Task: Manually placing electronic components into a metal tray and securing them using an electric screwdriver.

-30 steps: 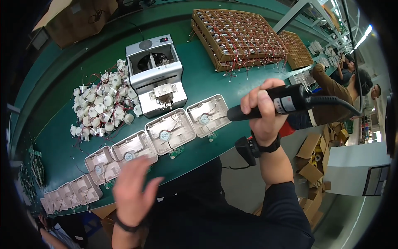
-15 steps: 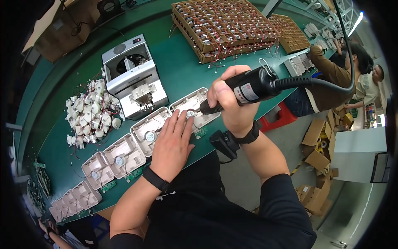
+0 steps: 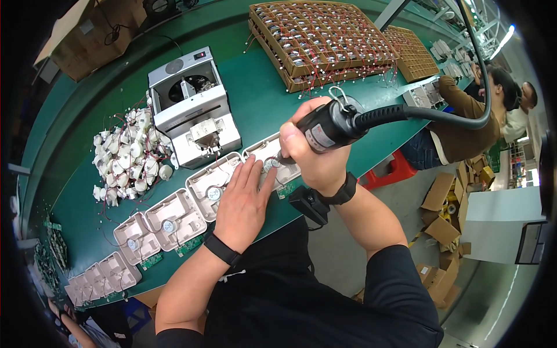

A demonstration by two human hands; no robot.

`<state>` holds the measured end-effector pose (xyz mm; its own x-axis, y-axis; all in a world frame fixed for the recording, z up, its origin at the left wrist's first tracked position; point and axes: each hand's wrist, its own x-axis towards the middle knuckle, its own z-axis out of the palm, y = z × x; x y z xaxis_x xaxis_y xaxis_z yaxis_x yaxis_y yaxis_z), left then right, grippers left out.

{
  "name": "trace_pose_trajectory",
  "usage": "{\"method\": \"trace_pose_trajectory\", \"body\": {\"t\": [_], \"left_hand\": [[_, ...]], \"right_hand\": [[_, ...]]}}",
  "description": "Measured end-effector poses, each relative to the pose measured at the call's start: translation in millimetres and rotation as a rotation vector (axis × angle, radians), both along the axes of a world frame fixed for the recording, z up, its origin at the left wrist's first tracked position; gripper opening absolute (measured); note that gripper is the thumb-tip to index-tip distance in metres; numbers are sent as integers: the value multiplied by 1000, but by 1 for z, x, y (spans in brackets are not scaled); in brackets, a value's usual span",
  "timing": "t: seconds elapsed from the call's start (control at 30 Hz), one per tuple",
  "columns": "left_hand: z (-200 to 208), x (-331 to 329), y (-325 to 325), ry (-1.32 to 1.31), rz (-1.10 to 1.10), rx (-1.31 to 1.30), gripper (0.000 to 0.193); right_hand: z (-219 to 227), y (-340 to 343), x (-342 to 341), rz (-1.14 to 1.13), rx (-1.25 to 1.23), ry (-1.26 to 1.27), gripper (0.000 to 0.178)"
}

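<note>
My right hand (image 3: 316, 159) is wrapped around a black electric screwdriver (image 3: 333, 126), which has a thick cable running off to the right. The screwdriver's lower end points down at a light plastic housing (image 3: 262, 149), and its tip is hidden behind my hand. In that housing sits a small round metal disc (image 3: 271, 165) with thin wires. My left hand (image 3: 239, 203) lies flat with fingers stretched across the near edges of this housing and the neighbouring housing (image 3: 200, 184). Its index fingertip is close to the disc, but I cannot tell whether they touch.
More housings (image 3: 188, 211) run in a row to the lower left, with green circuit boards (image 3: 152, 261) beside some. Behind stand a grey screw feeder (image 3: 188, 98), a heap of white wired parts (image 3: 130, 156) and stacked divider trays (image 3: 325, 40). A co-worker (image 3: 473, 119) sits at right.
The screwdriver has shifted left and stands more upright, with my right hand moving along. My left index finger has come closer to the disc. The whole view has shifted slightly.
</note>
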<state>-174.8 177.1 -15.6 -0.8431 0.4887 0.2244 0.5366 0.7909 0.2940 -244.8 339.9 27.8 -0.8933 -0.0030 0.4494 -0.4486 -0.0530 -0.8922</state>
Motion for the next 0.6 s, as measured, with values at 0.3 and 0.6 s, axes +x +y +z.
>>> {"method": "trace_pose_trajectory", "body": {"t": [0.3,0.6], "left_hand": [[-5,3,-3,4,39,73,42],[-5,21,-9,75,27,92,39]], "right_hand": [[16,-4,1,-19,-5,-68,21],[73,-70,-12,220,-195,156,19]]}}
